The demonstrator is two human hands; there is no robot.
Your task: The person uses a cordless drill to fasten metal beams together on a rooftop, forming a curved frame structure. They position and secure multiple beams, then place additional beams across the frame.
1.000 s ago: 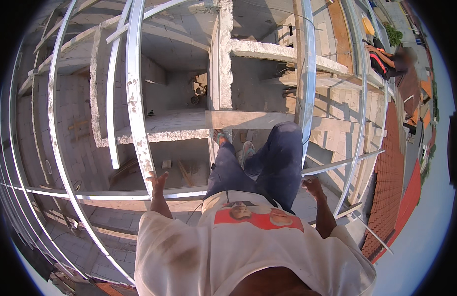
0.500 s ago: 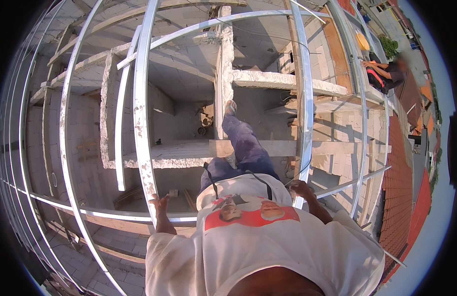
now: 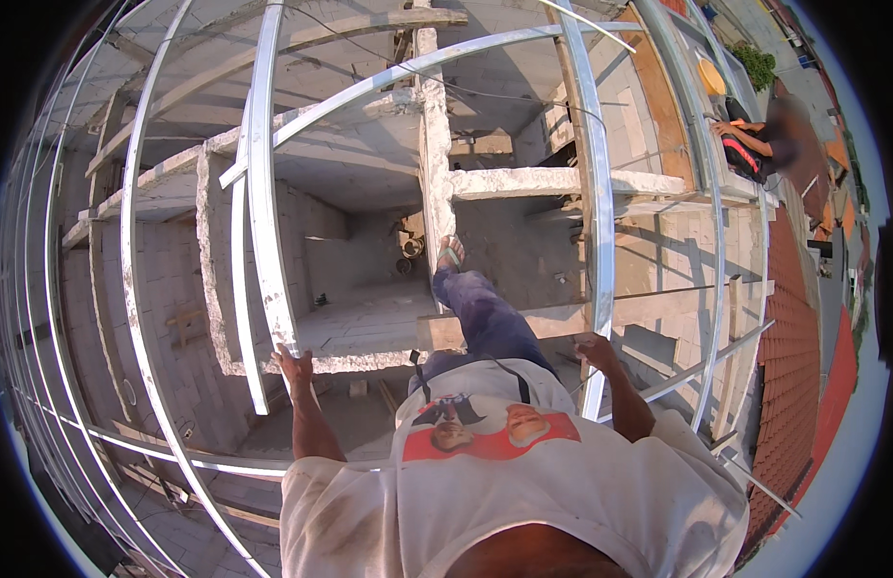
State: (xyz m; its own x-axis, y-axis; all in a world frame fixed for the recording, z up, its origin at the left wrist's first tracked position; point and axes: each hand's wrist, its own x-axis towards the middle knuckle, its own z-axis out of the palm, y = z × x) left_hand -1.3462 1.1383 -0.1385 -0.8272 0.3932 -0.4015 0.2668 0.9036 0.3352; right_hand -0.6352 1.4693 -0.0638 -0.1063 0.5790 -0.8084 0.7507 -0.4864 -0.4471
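My left hand is closed over the long silvery metal beam on my left, its forearm reaching up from my white shirt. On the other side, my right hand curls around the edge of the right-hand metal beam; part of its grip is hidden. Between the two beams, one sandalled foot stands on top of a narrow rough block wall. My other foot is out of sight beneath my body.
Deep rooms with a grey floor lie below. A wooden plank crosses under my leg. A curved metal strip spans ahead, and a thinner metal bar hangs beside the left beam. Another person is at the right, near red roof tiles.
My body has shifted forward. Both hands have moved farther along the beams, the left one clearly up its beam, and the foot appears lower in view.
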